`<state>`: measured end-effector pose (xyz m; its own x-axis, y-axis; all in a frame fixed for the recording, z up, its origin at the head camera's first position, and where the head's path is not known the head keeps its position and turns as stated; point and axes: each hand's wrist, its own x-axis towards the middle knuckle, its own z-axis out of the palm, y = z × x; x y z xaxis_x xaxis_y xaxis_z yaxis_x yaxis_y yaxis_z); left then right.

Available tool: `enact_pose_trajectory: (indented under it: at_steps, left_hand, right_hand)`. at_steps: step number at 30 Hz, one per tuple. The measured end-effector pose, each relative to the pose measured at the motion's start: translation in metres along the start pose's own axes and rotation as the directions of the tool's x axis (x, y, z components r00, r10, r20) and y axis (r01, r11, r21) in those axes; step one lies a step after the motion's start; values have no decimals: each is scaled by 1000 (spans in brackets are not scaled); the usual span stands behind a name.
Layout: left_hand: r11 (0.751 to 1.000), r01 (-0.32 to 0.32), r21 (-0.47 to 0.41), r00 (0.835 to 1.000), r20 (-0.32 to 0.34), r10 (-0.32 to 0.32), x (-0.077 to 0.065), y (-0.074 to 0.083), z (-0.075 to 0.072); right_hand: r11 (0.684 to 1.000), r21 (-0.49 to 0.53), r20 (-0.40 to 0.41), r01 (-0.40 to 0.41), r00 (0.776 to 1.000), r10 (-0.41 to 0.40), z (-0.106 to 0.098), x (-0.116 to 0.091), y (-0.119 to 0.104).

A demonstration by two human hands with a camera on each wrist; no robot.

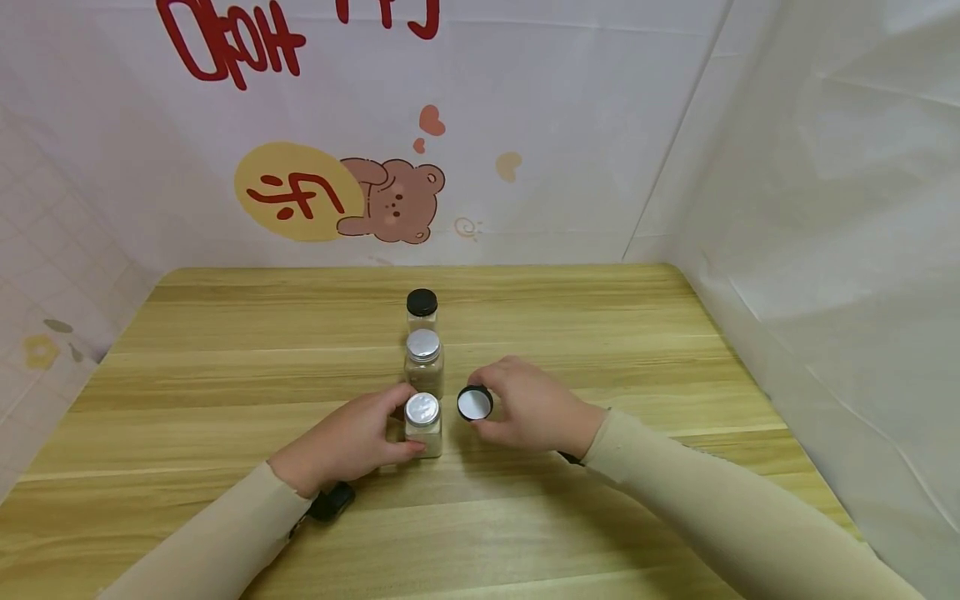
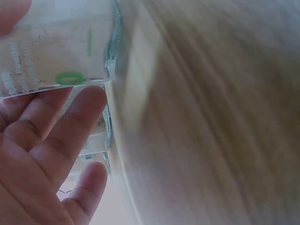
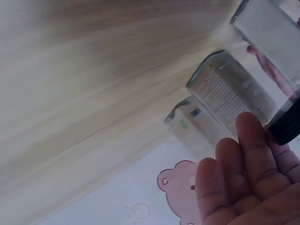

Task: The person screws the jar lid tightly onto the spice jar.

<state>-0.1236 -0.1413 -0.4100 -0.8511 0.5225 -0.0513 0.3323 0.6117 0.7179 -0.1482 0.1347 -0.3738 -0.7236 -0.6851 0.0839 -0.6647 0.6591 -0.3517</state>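
Observation:
My left hand (image 1: 360, 432) grips the nearest square glass jar (image 1: 423, 440), thumb on the near side and fingers on the far side. Pale powder fills this jar, silver foil covers its mouth, and its partly visible label reads garlic powder (image 2: 61, 47). To the right of it, my right hand (image 1: 536, 408) pinches a black screw lid (image 1: 475, 403) between thumb and fingers. The lid's white inside faces up toward the head camera, and it is apart from the jar. In the right wrist view, the lid's ribbed black edge (image 3: 286, 123) shows beside the fingers.
Behind the held jar stands a second foil-topped jar (image 1: 424, 372) with brownish contents. Farther back is a third jar with a black lid (image 1: 422, 303). All three line up on the wooden table (image 1: 285, 333), with a printed sheet (image 1: 570, 125) hanging behind it.

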Motion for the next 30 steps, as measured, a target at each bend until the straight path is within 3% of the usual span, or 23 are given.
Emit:
enact_pose_trajectory:
  at_steps: [30]
  left_hand:
    - [997, -24, 69, 1000, -9, 25, 2, -5, 2]
  right_hand:
    - [998, -57, 4, 12, 1000, -12, -1, 10, -24]
